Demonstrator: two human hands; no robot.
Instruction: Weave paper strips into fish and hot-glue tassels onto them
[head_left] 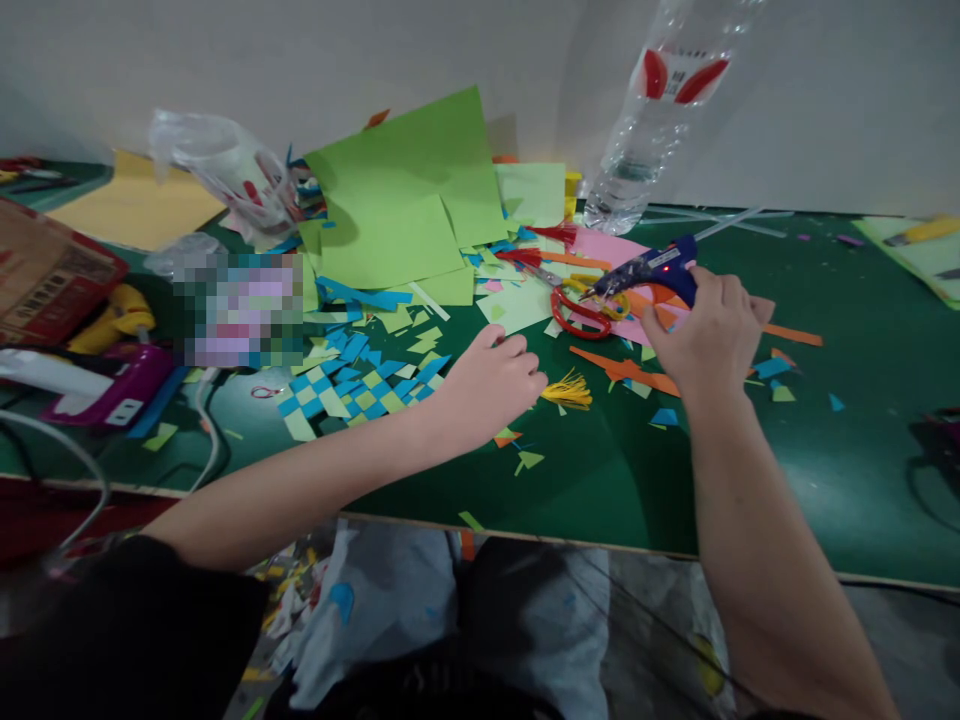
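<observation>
My right hand [709, 335] is closed around a dark blue hot glue gun [667, 268]. A small red light shows on the gun, and its nozzle points left above yellow-handled scissors [616, 303]. My left hand [491, 390] is over the table with its fingers curled under; whatever they hold, if anything, is hidden. Right beside its knuckles lies a yellow tassel [570, 391]. Woven blue and light green paper strips [360, 390] spread left of that hand. Red-handled scissors [581, 318] lie between the two hands, and orange paper strips [630, 372] are near my right wrist.
The green table [600, 480] is strewn with paper scraps. Large green sheets [412, 190] lean at the back, near a tall plastic bottle [637, 140]. Leftward are a bagged cup [232, 175], a cardboard box [52, 275], a purple and white device [105, 390] and a white cable [208, 430].
</observation>
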